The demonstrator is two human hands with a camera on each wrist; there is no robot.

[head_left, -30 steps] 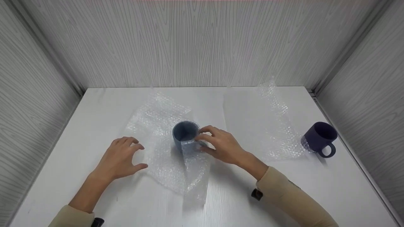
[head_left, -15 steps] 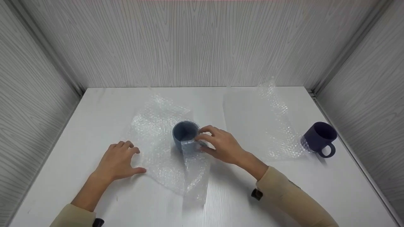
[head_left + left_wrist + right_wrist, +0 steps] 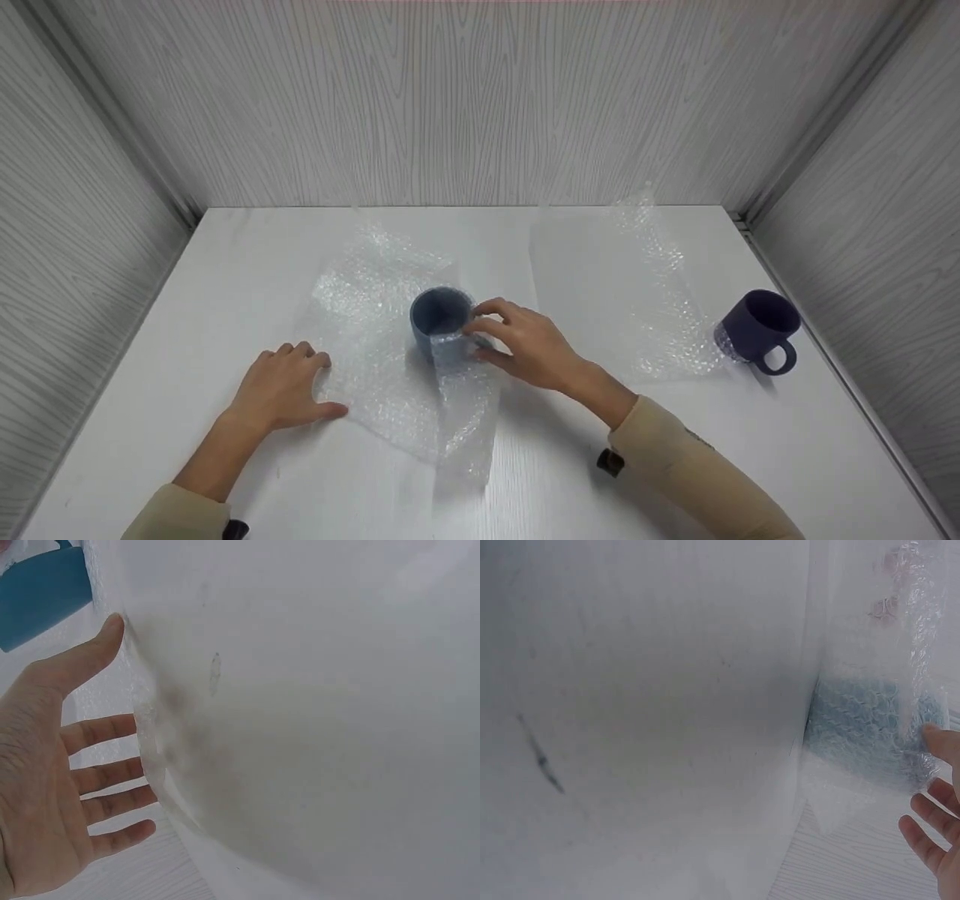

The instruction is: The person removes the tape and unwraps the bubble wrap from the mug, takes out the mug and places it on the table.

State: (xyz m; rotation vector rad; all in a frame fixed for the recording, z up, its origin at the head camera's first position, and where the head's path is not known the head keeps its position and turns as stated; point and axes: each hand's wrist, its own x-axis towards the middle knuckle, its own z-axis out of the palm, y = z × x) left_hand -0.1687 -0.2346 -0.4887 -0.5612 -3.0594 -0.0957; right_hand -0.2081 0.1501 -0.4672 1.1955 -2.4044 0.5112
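Observation:
A blue-grey mug [image 3: 422,322] stands upright on a sheet of bubble wrap [image 3: 382,367], and a strip of that wrap is folded over its near right side. My right hand [image 3: 529,345] holds the mug there through the wrap; in the right wrist view the thumb [image 3: 937,739] presses on the covered wall. At the sheet's left edge lies my left hand [image 3: 277,390], thumb and fingers spread. Those fingers [image 3: 105,776] look straight in the left wrist view and reach the wrap's edge, holding nothing. The mug's handle is mostly hidden by wrap and fingers.
A dark blue mug [image 3: 754,326] lies tilted at the right, its handle toward the front, on the corner of a second bubble wrap sheet [image 3: 600,300]. Grey wood-patterned walls [image 3: 450,97] enclose the white table [image 3: 360,495] at the back and sides.
My left hand has shifted slightly left and toward me, lowering to the sheet's left edge. The wrap's left side lies a little differently. My right hand and both mugs stay put.

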